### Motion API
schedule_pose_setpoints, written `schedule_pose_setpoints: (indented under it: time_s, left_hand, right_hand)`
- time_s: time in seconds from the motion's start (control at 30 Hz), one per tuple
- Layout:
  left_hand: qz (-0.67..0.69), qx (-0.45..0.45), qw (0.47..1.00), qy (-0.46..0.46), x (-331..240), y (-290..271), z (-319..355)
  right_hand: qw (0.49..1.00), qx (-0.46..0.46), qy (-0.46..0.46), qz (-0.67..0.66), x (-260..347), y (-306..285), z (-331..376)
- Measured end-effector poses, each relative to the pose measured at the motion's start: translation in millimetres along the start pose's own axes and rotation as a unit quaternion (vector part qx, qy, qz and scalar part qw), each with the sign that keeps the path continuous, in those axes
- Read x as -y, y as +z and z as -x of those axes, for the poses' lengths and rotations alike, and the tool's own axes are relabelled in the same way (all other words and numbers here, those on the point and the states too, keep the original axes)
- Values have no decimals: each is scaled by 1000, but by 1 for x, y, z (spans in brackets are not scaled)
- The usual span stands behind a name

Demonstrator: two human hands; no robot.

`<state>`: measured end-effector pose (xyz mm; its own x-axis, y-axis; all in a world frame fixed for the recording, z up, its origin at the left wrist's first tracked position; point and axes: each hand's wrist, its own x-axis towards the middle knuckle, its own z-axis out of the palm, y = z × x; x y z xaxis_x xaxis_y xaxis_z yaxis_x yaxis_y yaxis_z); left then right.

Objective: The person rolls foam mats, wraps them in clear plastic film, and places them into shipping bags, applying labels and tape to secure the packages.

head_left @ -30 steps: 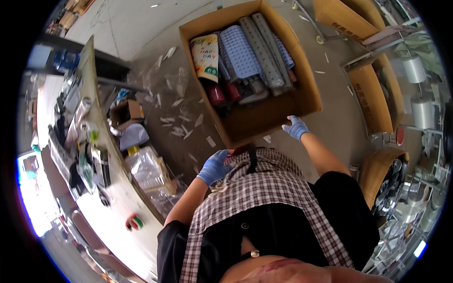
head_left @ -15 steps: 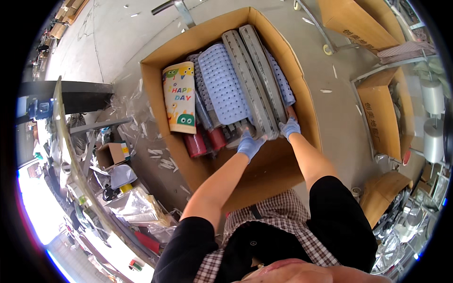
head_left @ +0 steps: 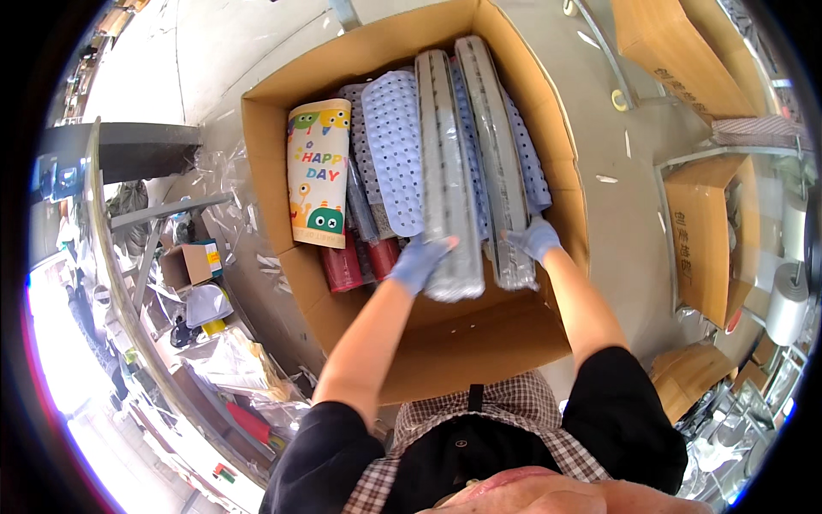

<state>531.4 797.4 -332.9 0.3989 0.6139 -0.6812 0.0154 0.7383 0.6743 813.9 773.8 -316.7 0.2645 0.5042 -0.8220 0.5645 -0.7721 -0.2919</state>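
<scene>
Two long grey rolls wrapped in clear plastic lie side by side in a large open cardboard box (head_left: 282, 96). My left hand (head_left: 419, 261), in a pale blue glove, grips the near end of the left grey roll (head_left: 452, 206). With the same kind of glove, my right hand (head_left: 537, 240) holds the near end of the right grey roll (head_left: 498, 146). Between and beside them show light blue perforated mats (head_left: 394, 146). A cream mat with cartoon monsters (head_left: 320, 176) stands at the box's left side, with red rolls (head_left: 342, 267) below it.
On the right stand more cardboard boxes (head_left: 695, 244) on a metal rack, near white plastic rolls (head_left: 788, 304). A cluttered workbench edge (head_left: 145, 343) runs along the left, with a small open carton (head_left: 190, 264). Plastic scraps litter the floor.
Both grey rolls have been drawn toward me and lifted at their near ends, and they are now farther apart. My hands have spread slightly, and more blue mat shows between the rolls.
</scene>
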Motion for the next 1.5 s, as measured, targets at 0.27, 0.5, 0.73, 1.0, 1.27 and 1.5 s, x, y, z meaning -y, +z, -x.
schedule_pose_setpoints:
  time_s: [0.27,0.5,0.73,1.0,1.27,1.5]
  left_hand:
    - [423,240,857,-170,-61,-68,143]
    - [215,229,945,-84,-34,-140,303]
    - [142,98,984,44,26,-234,567]
    - [301,-224,875,307,142,-161,781]
    - [343,-479,712,382,202,-114,926]
    - [375,-560,643,364,322,-213,973]
  right_hand:
    - [511,413,-159,-737,-18,39,110]
    - [816,210,56,-535,-25,73,228]
    - [895,187,-188,-358,-29,106,337]
    - [839,349,-408,-88,162,168,374]
    - [693,493,-524,51,361,380,558]
    - [626,314,-649,297,501,640,667]
